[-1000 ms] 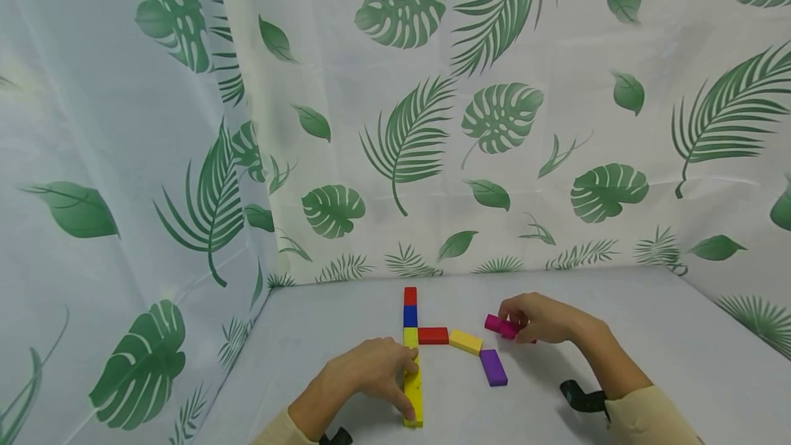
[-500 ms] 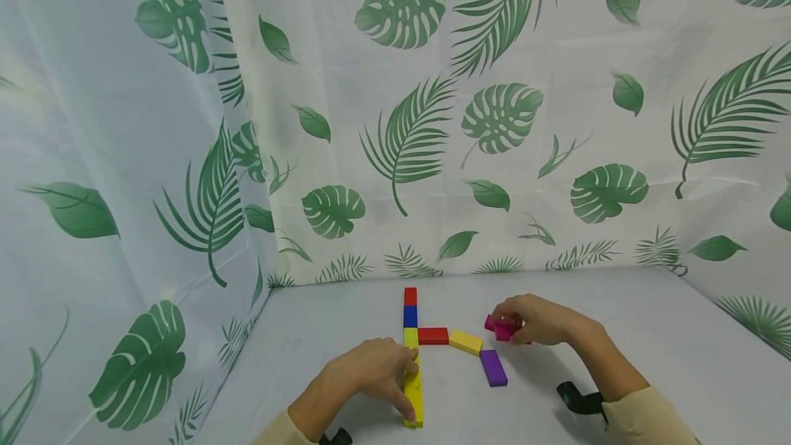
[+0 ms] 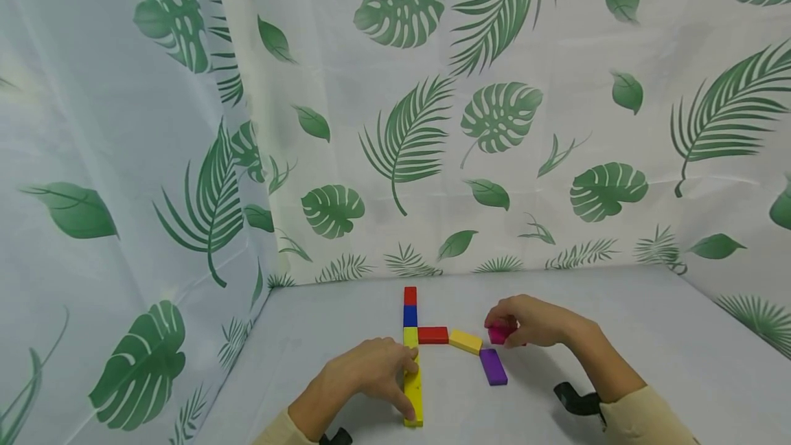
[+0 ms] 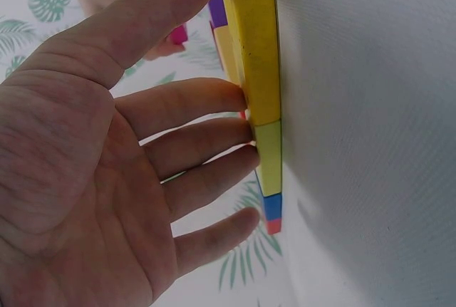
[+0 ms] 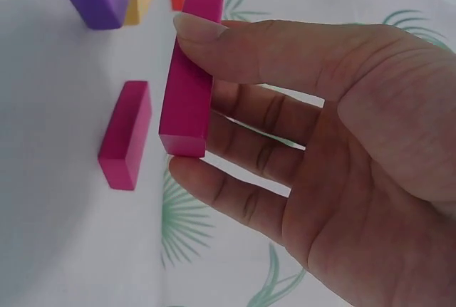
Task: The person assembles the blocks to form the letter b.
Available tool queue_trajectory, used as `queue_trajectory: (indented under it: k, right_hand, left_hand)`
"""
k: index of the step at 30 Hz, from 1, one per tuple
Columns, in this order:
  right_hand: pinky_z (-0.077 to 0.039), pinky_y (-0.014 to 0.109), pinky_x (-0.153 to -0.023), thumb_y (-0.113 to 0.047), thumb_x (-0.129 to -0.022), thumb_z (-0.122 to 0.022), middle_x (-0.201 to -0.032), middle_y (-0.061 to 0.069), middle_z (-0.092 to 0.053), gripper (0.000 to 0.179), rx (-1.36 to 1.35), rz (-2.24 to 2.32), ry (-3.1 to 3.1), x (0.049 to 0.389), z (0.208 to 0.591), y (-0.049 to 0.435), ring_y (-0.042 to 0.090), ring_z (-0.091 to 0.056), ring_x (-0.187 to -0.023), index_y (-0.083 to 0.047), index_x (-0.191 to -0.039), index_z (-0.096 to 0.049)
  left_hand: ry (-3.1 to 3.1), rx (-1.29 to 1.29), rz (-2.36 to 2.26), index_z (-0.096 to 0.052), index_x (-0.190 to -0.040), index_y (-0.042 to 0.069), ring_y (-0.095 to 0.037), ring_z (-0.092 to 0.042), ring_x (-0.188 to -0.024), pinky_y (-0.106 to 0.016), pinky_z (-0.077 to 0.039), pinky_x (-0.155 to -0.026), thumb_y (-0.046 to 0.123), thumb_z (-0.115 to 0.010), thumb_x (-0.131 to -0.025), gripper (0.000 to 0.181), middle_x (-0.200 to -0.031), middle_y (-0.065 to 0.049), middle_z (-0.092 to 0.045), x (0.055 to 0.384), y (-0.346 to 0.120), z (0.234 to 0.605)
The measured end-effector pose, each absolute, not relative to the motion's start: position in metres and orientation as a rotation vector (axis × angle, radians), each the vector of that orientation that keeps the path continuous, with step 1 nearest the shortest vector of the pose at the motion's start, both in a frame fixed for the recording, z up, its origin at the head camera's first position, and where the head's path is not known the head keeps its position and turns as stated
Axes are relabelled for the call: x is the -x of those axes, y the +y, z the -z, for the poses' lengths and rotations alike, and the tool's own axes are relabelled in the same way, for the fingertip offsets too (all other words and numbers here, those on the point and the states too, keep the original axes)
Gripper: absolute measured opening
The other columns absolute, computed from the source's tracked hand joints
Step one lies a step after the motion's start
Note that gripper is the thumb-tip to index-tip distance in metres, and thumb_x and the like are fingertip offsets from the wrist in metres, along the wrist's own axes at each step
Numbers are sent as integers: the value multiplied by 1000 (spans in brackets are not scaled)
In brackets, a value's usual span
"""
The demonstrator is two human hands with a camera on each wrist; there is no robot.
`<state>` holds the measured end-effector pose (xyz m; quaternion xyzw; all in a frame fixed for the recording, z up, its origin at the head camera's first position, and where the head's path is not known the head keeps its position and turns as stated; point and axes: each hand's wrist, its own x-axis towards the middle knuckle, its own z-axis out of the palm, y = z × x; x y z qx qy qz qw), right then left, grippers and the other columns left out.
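Observation:
My right hand [image 3: 537,321] pinches a magenta block [image 5: 189,97] between thumb and fingers, held off the table. Beneath it a second magenta block [image 5: 127,136] lies on the surface, mostly hidden by the hand in the head view. Nearby are the purple block [image 3: 494,367] and a tilted yellow block [image 3: 465,342]. My left hand [image 3: 377,366] rests along a long yellow block [image 3: 415,400], its thumb and fingertips touching it without curling round. That block continues a straight column with a pale yellow block [image 4: 268,157], a blue block [image 3: 410,316] and a red block [image 3: 410,295].
Another red block [image 3: 433,335] joins the column to the tilted yellow one. A white tabletop [image 3: 321,314] lies under everything. Leaf-printed curtains [image 3: 432,177] stand behind and at the sides. Black wrist-camera mounts [image 3: 577,400] hang by the sleeves.
My right hand has shifted slightly left with the magenta block, closer to the tilted yellow and purple blocks. The left hand and the laid blocks have stayed put.

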<state>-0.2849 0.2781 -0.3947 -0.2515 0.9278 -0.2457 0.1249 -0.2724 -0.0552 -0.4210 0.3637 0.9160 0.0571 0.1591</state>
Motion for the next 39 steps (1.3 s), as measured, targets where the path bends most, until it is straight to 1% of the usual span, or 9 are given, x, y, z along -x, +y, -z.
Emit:
queue_trajectory:
  k: [4,7,12,18,23,27,33,39]
  right_hand:
    - [-59,27,-77,-6,-86,-82,-103,-5,-70,35,761,740,2659,282,392,273,20,-62,-99,-15,-120,-75]
    - [-60,28,-77,-7,-86,-82,-104,-5,-70,35,775,758,2628,278,390,268,20,-62,-100,-18,-119,-75]
    - [-57,27,-76,-8,-86,-83,-101,-5,-69,33,787,755,2600,273,387,258,20,-61,-98,-20,-115,-76]
    - [-57,25,-74,-9,-85,-84,-98,-9,-68,33,776,704,2567,268,387,248,15,-61,-96,-24,-113,-76]
    - [-58,26,-76,-10,-84,-85,-97,-11,-67,33,760,675,2563,266,389,244,13,-61,-97,-25,-113,-77]
    - [-56,25,-79,-13,-84,-86,-97,-14,-67,32,774,645,2570,267,392,241,11,-60,-97,-28,-111,-77]
    - [-56,22,-81,-13,-84,-87,-95,-14,-68,32,845,661,2536,267,395,236,10,-62,-93,-27,-111,-77]
    - [-56,22,-79,-12,-83,-87,-94,-12,-68,32,850,666,2517,263,395,232,11,-62,-92,-27,-110,-77]
  left_hand:
    - [2621,-1033,-167,-75,-127,33,-9,-62,-122,-37,-54,-105,60,-89,-73,62,-148,12,-60,273,-55,421]
    - [2621,-1028,-169,-75,-127,33,-9,-62,-121,-37,-54,-104,60,-89,-73,63,-148,13,-61,273,-55,421]
    - [2618,-1020,-178,-75,-128,32,-10,-62,-122,-38,-54,-105,59,-89,-73,63,-148,13,-61,273,-54,420]
    - [2622,-1019,-170,-76,-127,33,-9,-63,-121,-37,-54,-105,59,-89,-73,62,-148,12,-61,273,-54,420]
    - [2617,-1008,-175,-76,-127,32,-9,-62,-121,-38,-54,-105,59,-89,-73,62,-148,13,-61,273,-54,420]
    - [2614,-995,-196,-76,-126,33,-10,-62,-122,-38,-54,-106,58,-90,-73,61,-147,14,-61,273,-54,420]
    - [2617,-1000,-204,-76,-126,33,-11,-62,-124,-38,-53,-106,59,-90,-73,61,-147,14,-61,273,-55,420]
    - [2623,-1013,-196,-76,-127,32,-12,-61,-128,-38,-53,-107,60,-89,-72,63,-148,12,-61,272,-55,420]
